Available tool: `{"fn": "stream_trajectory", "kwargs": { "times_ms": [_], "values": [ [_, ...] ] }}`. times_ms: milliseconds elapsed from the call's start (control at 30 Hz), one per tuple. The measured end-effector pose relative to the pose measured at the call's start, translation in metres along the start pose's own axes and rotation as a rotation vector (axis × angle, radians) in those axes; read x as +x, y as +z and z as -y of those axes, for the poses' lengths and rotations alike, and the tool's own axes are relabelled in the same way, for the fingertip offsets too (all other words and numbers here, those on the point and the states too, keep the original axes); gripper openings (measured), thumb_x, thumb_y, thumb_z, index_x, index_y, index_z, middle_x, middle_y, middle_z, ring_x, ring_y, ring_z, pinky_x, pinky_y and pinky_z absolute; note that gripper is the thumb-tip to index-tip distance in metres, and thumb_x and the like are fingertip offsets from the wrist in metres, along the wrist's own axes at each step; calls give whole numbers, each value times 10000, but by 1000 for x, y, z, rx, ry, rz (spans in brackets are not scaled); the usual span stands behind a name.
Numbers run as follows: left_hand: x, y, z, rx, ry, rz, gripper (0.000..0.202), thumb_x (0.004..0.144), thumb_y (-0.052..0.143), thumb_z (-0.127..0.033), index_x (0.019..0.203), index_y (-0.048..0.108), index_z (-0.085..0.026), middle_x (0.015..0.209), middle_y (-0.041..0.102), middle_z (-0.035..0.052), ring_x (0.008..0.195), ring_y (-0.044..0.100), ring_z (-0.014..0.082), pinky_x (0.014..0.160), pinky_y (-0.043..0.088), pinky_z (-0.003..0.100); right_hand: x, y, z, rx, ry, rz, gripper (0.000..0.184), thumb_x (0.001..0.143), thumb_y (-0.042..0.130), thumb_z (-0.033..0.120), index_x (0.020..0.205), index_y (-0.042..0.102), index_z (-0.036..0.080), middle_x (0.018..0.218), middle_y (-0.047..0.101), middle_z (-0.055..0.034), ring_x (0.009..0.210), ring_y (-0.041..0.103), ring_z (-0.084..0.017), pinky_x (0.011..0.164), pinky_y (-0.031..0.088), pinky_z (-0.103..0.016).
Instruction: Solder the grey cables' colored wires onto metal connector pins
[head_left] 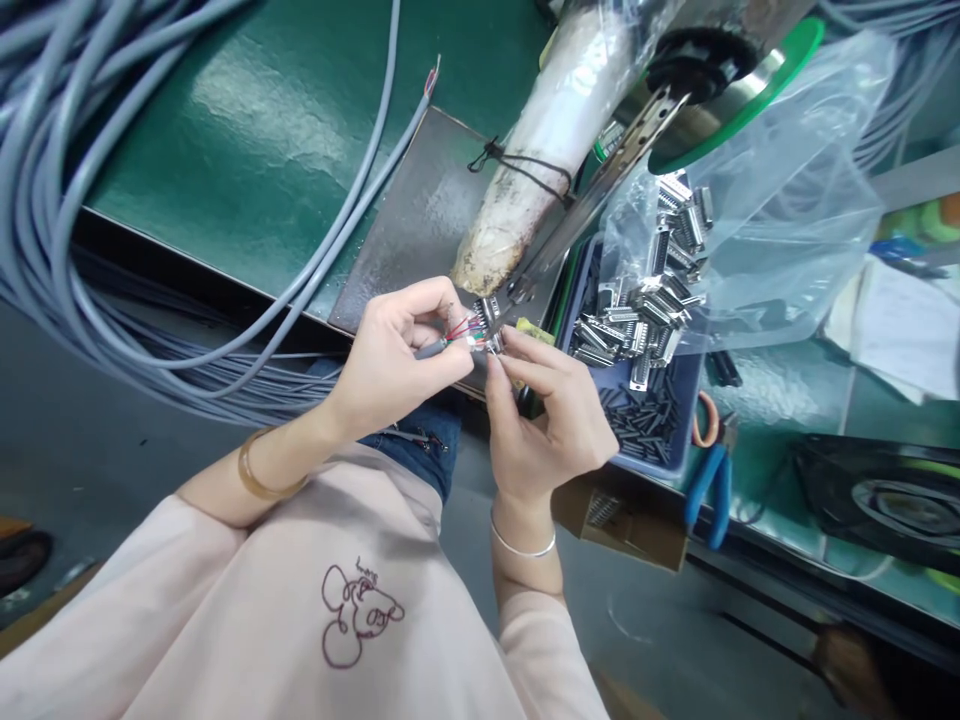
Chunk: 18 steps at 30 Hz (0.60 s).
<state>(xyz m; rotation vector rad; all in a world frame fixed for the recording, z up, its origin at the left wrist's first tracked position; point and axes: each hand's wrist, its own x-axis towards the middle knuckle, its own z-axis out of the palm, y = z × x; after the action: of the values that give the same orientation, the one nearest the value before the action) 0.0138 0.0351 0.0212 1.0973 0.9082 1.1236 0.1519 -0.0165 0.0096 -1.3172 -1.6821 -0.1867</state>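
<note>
My left hand is closed round the end of a grey cable, whose thin red and green wires fan out from the stripped tip. My right hand pinches a small metal connector at those wire ends, just in front of the tip of a wrapped soldering tool. Both hands meet over the front edge of a dark metal plate on the green bench.
A blue tray right of my hands holds several metal connectors and black sleeves. A clear plastic bag lies over it. Blue-handled pliers sit at the bench edge. Bundles of grey cables hang at the left.
</note>
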Motion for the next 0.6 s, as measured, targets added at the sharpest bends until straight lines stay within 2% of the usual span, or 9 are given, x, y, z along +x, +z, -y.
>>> {"fn": "stream_trajectory", "kwargs": {
  "times_ms": [333,600],
  "values": [
    [3,-3,3,-57,-130,71,179,615,682,-91,639,522,-167,659,555,-24,499,388,29,437,278,162,-7,-3,-3,-131,-69,24,123,897,705,155,864,605,218,971,816,-13,816,791,-136,699,616,-210],
    [-1,-4,2,-125,-144,111,193,652,707,-117,683,525,-175,680,575,-34,427,333,4,384,241,170,-6,-6,2,-73,-10,44,139,890,706,110,865,619,215,939,814,-4,840,788,-122,740,614,-199]
  ]
}}
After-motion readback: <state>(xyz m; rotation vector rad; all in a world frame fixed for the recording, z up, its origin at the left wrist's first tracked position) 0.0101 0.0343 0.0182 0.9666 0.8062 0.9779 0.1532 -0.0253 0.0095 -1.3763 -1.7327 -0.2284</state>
